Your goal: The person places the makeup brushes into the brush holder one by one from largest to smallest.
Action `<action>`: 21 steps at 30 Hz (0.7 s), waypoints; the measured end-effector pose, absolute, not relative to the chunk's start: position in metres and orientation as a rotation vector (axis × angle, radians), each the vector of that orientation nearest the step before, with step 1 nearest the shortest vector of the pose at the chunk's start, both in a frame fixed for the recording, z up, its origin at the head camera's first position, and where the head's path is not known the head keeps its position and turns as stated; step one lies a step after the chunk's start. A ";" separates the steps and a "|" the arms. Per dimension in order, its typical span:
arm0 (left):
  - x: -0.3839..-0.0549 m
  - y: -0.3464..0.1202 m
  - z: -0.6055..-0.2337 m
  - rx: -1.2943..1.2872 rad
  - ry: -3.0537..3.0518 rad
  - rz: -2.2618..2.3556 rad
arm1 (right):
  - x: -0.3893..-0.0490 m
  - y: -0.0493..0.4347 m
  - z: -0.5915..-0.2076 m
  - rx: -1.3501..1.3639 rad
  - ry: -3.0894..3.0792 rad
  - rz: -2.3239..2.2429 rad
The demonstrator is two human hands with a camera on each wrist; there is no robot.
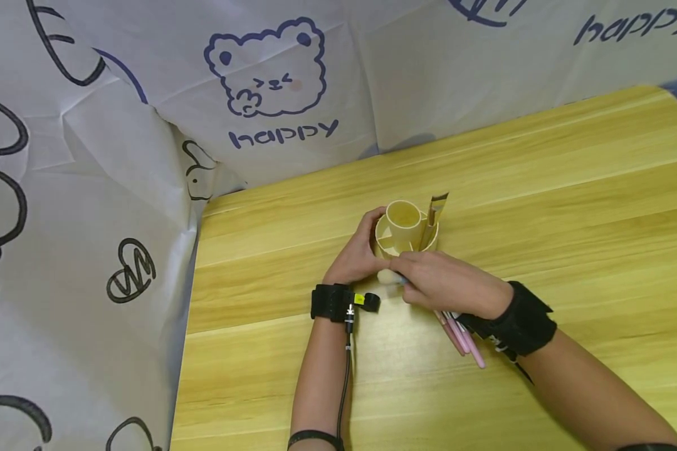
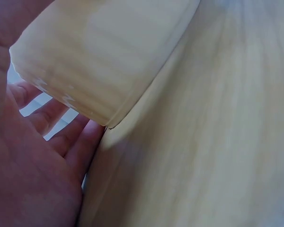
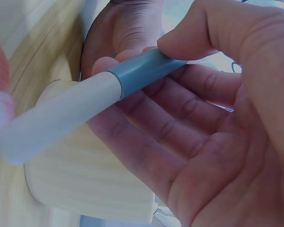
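A cream round brush holder [image 1: 403, 237] with a raised cup at its middle stands on the table. My left hand [image 1: 354, 254] grips it from the left, thumb in front and fingers round the far side. Inside leans a brush [image 1: 429, 222] with a flat tip and gold ferrule. In front of the holder, my right hand [image 1: 454, 282] pinches a slim stick, probably a makeup brush, between thumb and fingers. Its rounded white end [image 3: 57, 120] and blue-grey middle [image 3: 142, 73] show in the right wrist view; the other end is hidden by the hand.
Several pink-handled brushes [image 1: 472, 351] lie on the wood-grain table [image 1: 570, 238], partly under my right wrist. A blurred pink and white thing [image 3: 0, 104] is at the left edge of the right wrist view. White sheeting [image 1: 118, 207] with drawings hangs behind and left.
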State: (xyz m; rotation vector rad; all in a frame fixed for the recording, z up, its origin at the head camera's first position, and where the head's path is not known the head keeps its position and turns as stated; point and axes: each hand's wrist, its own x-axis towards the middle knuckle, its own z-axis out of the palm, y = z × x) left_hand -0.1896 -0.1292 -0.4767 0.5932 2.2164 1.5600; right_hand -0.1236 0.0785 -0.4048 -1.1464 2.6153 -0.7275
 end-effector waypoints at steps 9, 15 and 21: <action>-0.190 -0.129 -0.477 0.592 2.201 1.596 | -0.124 0.080 -0.402 -1.139 2.624 -0.749; -0.192 -0.130 -0.476 0.612 2.223 1.564 | -0.125 0.083 -0.399 -1.139 2.623 -0.787; -0.191 -0.133 -0.475 0.607 2.206 1.537 | -0.128 0.089 -0.391 -1.059 2.596 -0.866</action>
